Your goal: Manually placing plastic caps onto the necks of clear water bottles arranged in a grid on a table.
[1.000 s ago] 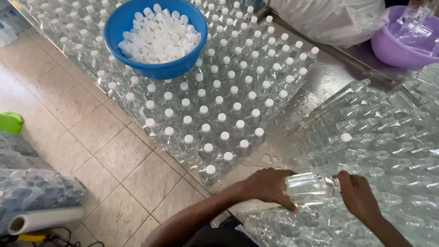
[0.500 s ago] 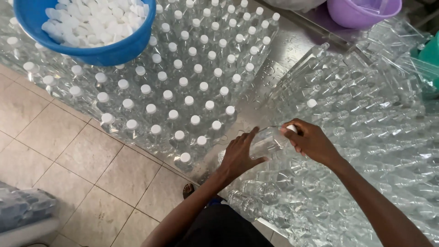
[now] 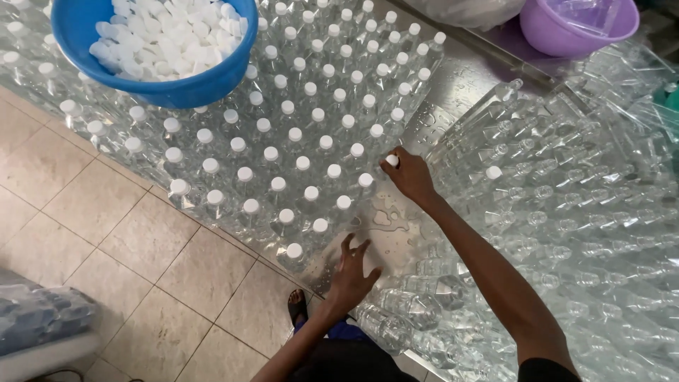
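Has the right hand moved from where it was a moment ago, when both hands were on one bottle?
Yes. The right hand has reached away from the body to the near edge of the standing capped bottles, gripping a bottle cap there.

You are standing over beige floor tiles (image 3: 120,233) with dark grout lines; a wet metal tabletop (image 3: 453,85) is reflecting soft, even light beside you.

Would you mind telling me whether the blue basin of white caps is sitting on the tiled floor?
No, the blue basin rests on top of the capped bottles, above the floor.
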